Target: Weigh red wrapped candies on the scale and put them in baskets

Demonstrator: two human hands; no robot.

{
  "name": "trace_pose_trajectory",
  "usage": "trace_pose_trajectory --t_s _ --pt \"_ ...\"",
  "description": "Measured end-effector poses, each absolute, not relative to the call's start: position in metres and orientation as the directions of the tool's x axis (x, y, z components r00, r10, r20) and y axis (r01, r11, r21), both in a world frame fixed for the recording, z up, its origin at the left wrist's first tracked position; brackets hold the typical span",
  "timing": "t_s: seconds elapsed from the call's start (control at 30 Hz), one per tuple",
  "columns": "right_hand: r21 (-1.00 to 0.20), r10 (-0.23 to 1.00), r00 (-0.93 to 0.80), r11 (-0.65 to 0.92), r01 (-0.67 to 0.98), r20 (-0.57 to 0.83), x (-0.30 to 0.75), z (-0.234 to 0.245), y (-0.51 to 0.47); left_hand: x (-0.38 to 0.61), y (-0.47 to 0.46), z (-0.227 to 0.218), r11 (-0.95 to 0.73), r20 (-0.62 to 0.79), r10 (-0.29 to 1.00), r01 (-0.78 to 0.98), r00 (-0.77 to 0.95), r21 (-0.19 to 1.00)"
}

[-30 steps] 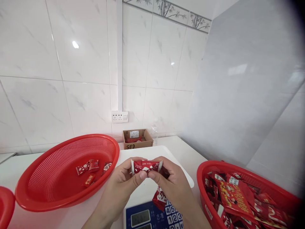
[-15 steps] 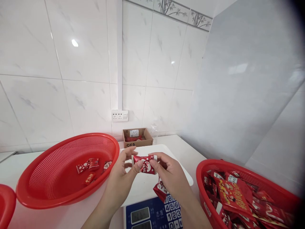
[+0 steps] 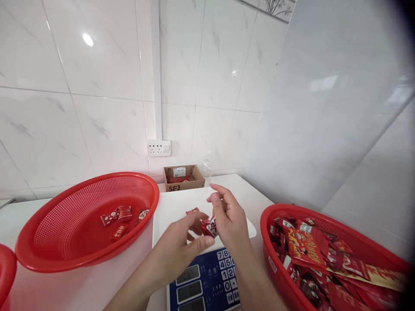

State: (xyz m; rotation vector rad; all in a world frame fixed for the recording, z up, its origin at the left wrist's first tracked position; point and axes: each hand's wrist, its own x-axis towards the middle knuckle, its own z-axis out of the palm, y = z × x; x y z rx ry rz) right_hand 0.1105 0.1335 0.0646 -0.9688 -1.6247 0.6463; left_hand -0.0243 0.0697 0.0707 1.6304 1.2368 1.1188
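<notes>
A small red-and-white snack packet is between my hands, above the scale. My right hand has curled fingers and holds its right end against the palm. Reaching in from the left, my left hand has its thumb and fingers apart around the packet's other end. The fingers seem to touch it, partly hidden. Behind the left fingers, a second red packet shows on the scale's white platform. Below my hands is the scale's blue panel with displays and number keys.
On the left, a red perforated basket holds several small packets, and another red rim shows at the edge. To the right, a red basket is heaped with red packets. A cardboard box stands near the wall socket.
The packet pinched between both hands has left their grip, and a red packet now shows on the platform. The packet hanging below my right hand is now between both hands. The view has tilted downward.
</notes>
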Motion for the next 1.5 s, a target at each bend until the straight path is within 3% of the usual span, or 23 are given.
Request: trace_pose_trajectory --t_s 0.1,0.23,0.33,0.43,0.53,0.67,0.83,0.97,1.1,1.2,1.37,1.5 --pt "-0.815 0.835 -0.139 0.551 0.181 0.533 0.111 0.069 0.123 -0.019 0.070 0.068 -0.221 0.192 0.972 0.257 0.133 0.941" --pt "-0.849 0.852 -0.223 0.509 0.142 0.473 0.119 0.070 0.126 -0.029 0.075 0.067 -0.238 0.263 0.960 0.210 -0.099 0.948" --pt "-0.817 0.840 -0.370 0.507 0.277 0.396 0.125 0.069 0.131 -0.041 0.076 0.072 -0.220 0.265 0.930 0.193 -0.255 0.956" --pt "-0.667 0.763 -0.574 0.595 0.447 0.296 0.125 0.064 0.136 -0.048 0.078 0.075 -0.152 0.249 0.924 0.319 -0.291 0.936" --pt "-0.550 0.731 -0.651 0.636 0.542 0.203 0.120 0.055 0.144 -0.049 0.080 0.072 -0.094 0.268 0.926 0.523 -0.267 0.847" --pt "-0.525 0.772 -0.603 0.604 0.599 0.200 0.116 0.043 0.160 -0.047 0.086 0.061 -0.049 0.241 0.958 0.739 -0.156 0.672" --pt "-0.537 0.818 -0.522 0.560 0.630 0.240 0.120 0.041 0.170 -0.050 0.097 0.042 -0.046 0.250 0.963 0.851 -0.102 0.523" --pt "-0.549 0.791 -0.543 0.597 0.585 0.281 0.122 0.048 0.160 -0.054 0.105 0.034 -0.119 0.346 0.937 0.898 -0.039 0.424" --pt "-0.526 0.699 -0.665 0.682 0.509 0.263 0.120 0.049 0.152 -0.054 0.106 0.034 -0.228 0.339 0.936 0.890 0.090 0.394" --pt "-0.519 0.698 -0.678 0.677 0.522 0.230 0.115 0.044 0.155 -0.052 0.105 0.034 -0.258 0.301 0.943 0.882 0.141 0.394" --pt "-0.519 0.749 -0.600 0.644 0.562 0.281 0.112 0.047 0.153 -0.056 0.105 0.028 -0.237 0.299 0.946 0.902 0.130 0.360" --pt "-0.548 0.760 -0.500 0.647 0.530 0.414 0.134 0.059 0.123 -0.066 0.109 0.021 -0.267 0.340 0.930 0.894 0.141 0.359"
